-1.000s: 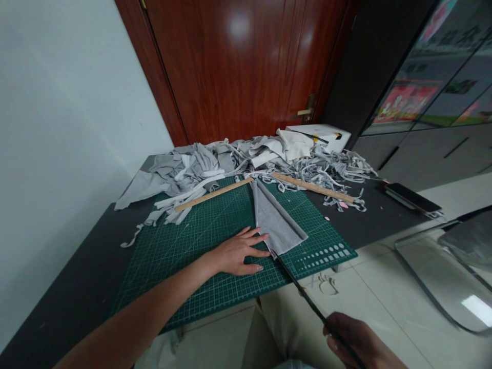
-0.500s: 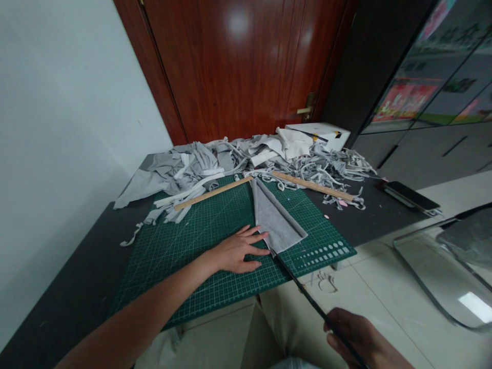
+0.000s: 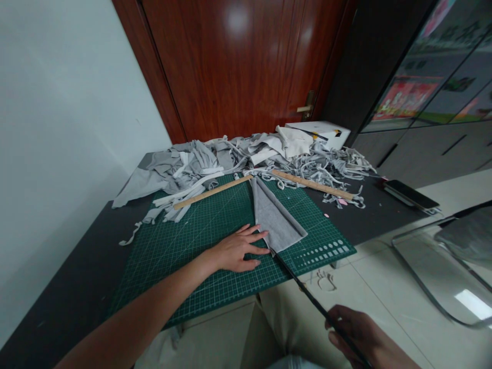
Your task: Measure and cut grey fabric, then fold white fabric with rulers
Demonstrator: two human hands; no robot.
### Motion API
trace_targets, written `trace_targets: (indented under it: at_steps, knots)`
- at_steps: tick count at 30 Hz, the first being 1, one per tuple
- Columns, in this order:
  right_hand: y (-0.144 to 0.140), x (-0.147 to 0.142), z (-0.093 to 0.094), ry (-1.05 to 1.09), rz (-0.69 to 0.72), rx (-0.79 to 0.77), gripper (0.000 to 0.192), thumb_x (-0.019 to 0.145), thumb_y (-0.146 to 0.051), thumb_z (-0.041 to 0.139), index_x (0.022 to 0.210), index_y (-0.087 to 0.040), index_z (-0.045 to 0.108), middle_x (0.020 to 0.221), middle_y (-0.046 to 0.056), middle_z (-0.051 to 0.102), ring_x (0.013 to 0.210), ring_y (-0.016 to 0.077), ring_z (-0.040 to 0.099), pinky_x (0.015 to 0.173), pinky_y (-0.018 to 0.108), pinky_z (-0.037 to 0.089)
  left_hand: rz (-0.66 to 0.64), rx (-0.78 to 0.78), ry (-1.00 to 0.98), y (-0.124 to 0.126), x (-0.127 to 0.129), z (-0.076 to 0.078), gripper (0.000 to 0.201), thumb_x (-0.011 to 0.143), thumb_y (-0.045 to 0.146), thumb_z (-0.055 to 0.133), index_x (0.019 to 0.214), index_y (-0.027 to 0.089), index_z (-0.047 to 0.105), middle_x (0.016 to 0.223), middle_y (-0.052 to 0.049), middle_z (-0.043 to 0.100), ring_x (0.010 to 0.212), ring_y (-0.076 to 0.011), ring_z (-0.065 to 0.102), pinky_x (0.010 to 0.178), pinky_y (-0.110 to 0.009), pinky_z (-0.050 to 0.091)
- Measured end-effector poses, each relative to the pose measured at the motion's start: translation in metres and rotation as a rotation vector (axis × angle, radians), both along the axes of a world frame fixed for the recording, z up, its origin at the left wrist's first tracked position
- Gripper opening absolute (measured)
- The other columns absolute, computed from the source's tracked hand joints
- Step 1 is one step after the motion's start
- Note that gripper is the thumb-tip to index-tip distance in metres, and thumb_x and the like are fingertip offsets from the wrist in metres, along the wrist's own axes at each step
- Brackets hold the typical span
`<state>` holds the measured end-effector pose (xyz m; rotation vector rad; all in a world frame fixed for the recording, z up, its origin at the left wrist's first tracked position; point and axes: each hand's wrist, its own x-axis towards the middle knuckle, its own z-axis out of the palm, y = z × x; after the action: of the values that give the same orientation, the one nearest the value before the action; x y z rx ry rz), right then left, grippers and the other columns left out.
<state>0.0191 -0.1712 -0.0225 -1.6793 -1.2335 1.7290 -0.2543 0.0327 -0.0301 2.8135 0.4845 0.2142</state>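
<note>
A folded grey cloth [image 3: 274, 218] lies as a long triangle on the green cutting mat [image 3: 184, 246]. My left hand [image 3: 237, 251] rests flat on the mat, fingers spread, fingertips touching the cloth's near left corner. My right hand [image 3: 363, 341] grips the handle end of long black scissors [image 3: 303, 292]. Their tip sits at the cloth's near edge, just right of my left fingers. Whether the blades are apart I cannot tell.
A heap of grey fabric scraps and strips [image 3: 230, 161] covers the back of the dark table [image 3: 57, 302]. Two wooden rulers [image 3: 209, 192] [image 3: 313, 185] lie at the mat's far edge. A white box [image 3: 319, 132], a phone [image 3: 411, 195], a chair [image 3: 457, 256] at right.
Almost nothing moved. My right hand with the scissors shifted slightly; my left hand stays on the cloth's corner.
</note>
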Motion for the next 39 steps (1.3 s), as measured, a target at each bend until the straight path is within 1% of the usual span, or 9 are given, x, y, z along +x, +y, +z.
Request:
trace_targets:
  at_steps: [6,11,16,18,21,25,27,33,39]
  knots:
    - [-0.001,0.000,0.000,-0.026,-0.051,0.001,0.064,0.061,-0.078,0.060,0.082,-0.018,0.054,0.063,-0.004,0.050,0.041,0.0033,0.037,0.037,0.017,0.033,0.002,-0.003,0.013,0.000,0.000,0.001,0.044,0.084,0.032,0.060,0.128,0.032,0.056,0.152,-0.003,0.026,0.141,-0.0320,0.015,0.111,-0.056,0.018]
    - [-0.002,0.003,-0.002,-0.061,-0.002,0.008,0.060,0.065,-0.075,0.060,0.084,-0.018,0.054,0.054,-0.006,0.046,0.038,0.0041,0.037,0.035,0.016,0.031,-0.002,0.007,0.020,0.000,0.001,0.001,0.044,0.084,0.030,0.059,0.128,0.032,0.056,0.152,-0.004,0.027,0.141,-0.0321,0.016,0.110,-0.057,0.019]
    - [0.000,0.005,-0.008,-0.036,0.023,-0.001,0.062,0.065,-0.076,0.059,0.084,-0.018,0.052,0.053,-0.006,0.048,0.036,0.0045,0.039,0.034,0.016,0.030,0.001,0.004,0.025,0.000,0.001,0.001,0.046,0.083,0.029,0.060,0.129,0.033,0.055,0.152,-0.004,0.026,0.141,-0.0321,0.016,0.110,-0.056,0.018]
    - [0.001,0.004,-0.006,-0.033,0.008,-0.013,0.061,0.065,-0.075,0.060,0.084,-0.018,0.053,0.054,-0.006,0.048,0.037,0.0045,0.040,0.034,0.016,0.031,0.000,0.001,0.024,0.000,0.000,0.001,0.046,0.083,0.029,0.061,0.129,0.034,0.055,0.152,-0.003,0.026,0.141,-0.0319,0.016,0.111,-0.056,0.018]
    - [0.001,-0.001,0.002,-0.047,-0.034,-0.013,0.059,0.064,-0.073,0.062,0.083,-0.018,0.053,0.054,-0.007,0.047,0.036,0.0034,0.037,0.034,0.016,0.030,0.008,-0.006,0.034,0.000,0.000,0.001,0.046,0.082,0.028,0.061,0.128,0.033,0.056,0.152,-0.004,0.026,0.141,-0.0325,0.016,0.111,-0.056,0.018]
    - [0.000,-0.006,0.011,-0.060,-0.076,-0.023,0.057,0.062,-0.070,0.065,0.081,-0.018,0.053,0.059,-0.006,0.049,0.036,0.0020,0.034,0.033,0.016,0.027,0.007,-0.007,0.005,0.000,0.000,0.001,0.048,0.081,0.026,0.063,0.128,0.033,0.056,0.154,-0.004,0.019,0.141,-0.0329,0.016,0.111,-0.055,0.018]
    - [0.000,-0.006,0.010,-0.064,-0.079,-0.037,0.056,0.062,-0.069,0.066,0.081,-0.017,0.053,0.060,-0.006,0.048,0.037,0.0018,0.034,0.033,0.016,0.025,0.005,-0.008,-0.014,0.000,0.000,0.000,0.049,0.080,0.025,0.064,0.127,0.033,0.057,0.155,-0.004,0.016,0.141,-0.0333,0.016,0.111,-0.055,0.018]
    - [0.005,-0.004,-0.003,-0.043,-0.035,-0.011,0.052,0.064,-0.065,0.067,0.077,-0.017,0.051,0.057,-0.007,0.047,0.033,0.0009,0.033,0.032,0.016,0.023,0.022,-0.031,-0.027,-0.001,0.000,-0.001,0.052,0.077,0.023,0.066,0.127,0.033,0.057,0.156,-0.003,0.010,0.141,-0.0332,0.015,0.111,-0.054,0.019]
    - [0.008,-0.009,0.005,-0.050,-0.040,0.035,0.053,0.066,-0.068,0.065,0.076,-0.018,0.051,0.056,-0.006,0.048,0.032,0.0010,0.032,0.031,0.017,0.023,0.034,-0.058,-0.024,-0.002,-0.001,0.000,0.053,0.075,0.020,0.066,0.126,0.033,0.058,0.155,-0.002,0.007,0.141,-0.0328,0.015,0.112,-0.053,0.018]
